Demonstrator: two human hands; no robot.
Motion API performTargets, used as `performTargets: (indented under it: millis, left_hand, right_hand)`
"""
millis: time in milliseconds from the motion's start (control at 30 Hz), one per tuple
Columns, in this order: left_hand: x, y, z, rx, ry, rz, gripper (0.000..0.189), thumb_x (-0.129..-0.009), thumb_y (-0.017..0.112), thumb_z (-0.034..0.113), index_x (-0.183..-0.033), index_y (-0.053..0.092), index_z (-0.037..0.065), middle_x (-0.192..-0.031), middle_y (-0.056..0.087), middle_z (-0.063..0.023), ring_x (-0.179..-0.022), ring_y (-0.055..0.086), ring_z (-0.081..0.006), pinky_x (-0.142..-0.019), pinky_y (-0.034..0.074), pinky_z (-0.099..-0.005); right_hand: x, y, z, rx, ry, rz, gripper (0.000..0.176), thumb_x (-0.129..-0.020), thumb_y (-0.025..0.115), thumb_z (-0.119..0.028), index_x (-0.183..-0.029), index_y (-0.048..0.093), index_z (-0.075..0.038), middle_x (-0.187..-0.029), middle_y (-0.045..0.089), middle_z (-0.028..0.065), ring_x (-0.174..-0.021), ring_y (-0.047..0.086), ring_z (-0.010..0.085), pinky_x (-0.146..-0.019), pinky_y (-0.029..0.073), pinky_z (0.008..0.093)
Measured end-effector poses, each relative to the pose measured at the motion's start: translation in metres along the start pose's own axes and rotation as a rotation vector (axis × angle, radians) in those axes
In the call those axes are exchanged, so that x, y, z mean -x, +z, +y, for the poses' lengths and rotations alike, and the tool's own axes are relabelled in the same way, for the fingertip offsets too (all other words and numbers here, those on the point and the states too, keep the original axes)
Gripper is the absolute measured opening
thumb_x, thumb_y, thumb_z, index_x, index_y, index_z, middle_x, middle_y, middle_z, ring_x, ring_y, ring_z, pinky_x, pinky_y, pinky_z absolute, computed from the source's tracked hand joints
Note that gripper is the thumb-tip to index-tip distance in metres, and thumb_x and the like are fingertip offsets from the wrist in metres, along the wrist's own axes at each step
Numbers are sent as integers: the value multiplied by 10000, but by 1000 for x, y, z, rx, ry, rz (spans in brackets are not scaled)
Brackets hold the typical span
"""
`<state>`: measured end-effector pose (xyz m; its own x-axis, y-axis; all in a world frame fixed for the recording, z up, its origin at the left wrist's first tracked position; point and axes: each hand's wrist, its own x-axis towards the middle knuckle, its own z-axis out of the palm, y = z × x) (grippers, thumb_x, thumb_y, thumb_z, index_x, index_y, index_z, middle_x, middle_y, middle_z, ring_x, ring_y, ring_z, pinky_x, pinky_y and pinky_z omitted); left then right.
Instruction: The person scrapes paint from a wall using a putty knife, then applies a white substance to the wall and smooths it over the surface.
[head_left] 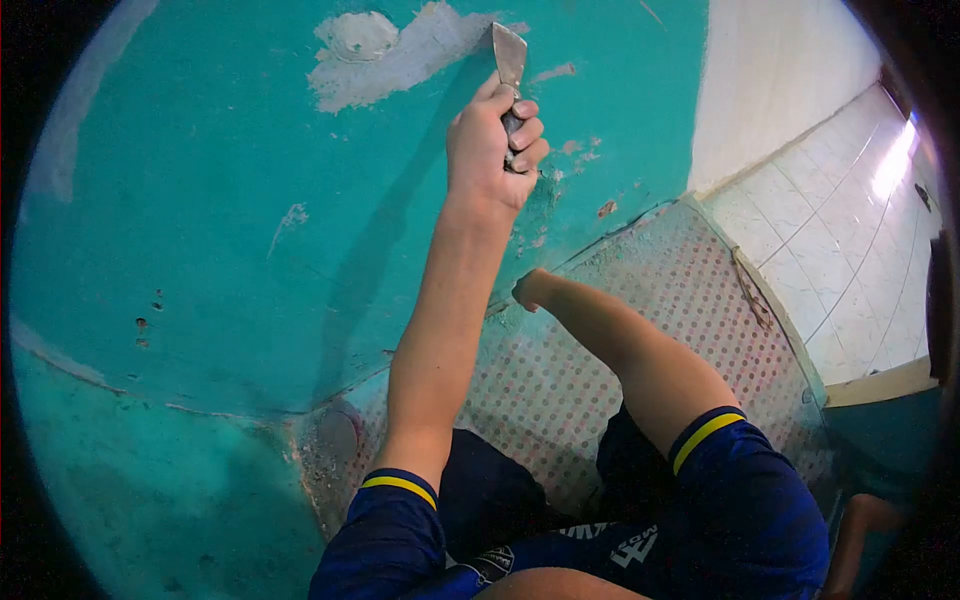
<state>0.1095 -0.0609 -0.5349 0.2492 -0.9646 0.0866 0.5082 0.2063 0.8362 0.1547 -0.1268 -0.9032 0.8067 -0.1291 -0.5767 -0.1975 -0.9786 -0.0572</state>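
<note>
My left hand (498,145) is raised in front of the teal wall (230,150), wrapped round the dark handle of a scraper (509,55). The scraper's metal blade points up, at the right end of a pale grey patch (410,65) on the wall. Lower down, my right hand (530,289) is bent at the wrist near the foot of the wall. Its fingers are mostly hidden, and whether it holds anything cannot be made out.
Below is a dotted, dusty floor (560,400). White tiles (820,240) lie beyond a raised edge at the right, beside a white wall section (765,90). A bare limb (860,530) shows at the lower right; whose it is cannot be told.
</note>
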Motion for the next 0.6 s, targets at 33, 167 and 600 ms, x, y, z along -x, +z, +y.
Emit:
performTargets:
  millis: [33, 167, 600]
  left_hand:
    - [1, -1, 6, 83, -37, -26, 322, -996, 388, 96, -1311, 443, 58, -796, 451, -33, -513, 351, -66, -353, 251, -212]
    - [6, 8, 10, 127, -37, 15, 270, -1001, 400, 89, -1264, 453, 50, -802, 461, -40, -498, 345, -59, -335, 246, -204]
    - [-4, -1, 1, -39, 11, 27, 396, -984, 418, 106, -1376, 454, 60, -786, 460, -23, -519, 362, -76, -378, 261, -229]
  right_hand:
    - [1, 0, 0, 1, 5, -1, 299, -765, 751, -225, -1052, 740, -143, -1082, 704, 96, -970, 684, 305, -803, 561, 471]
    - [-1, -4, -4, -23, 40, -13, 302, -760, 757, -207, -1055, 738, -147, -1081, 701, 92, -977, 682, 307, -796, 559, 477]
    - [-40, 18, 5, -48, 25, -81, 321, -759, 760, -201, -1076, 730, -159, -1089, 696, 92, -965, 681, 309, -797, 558, 471]
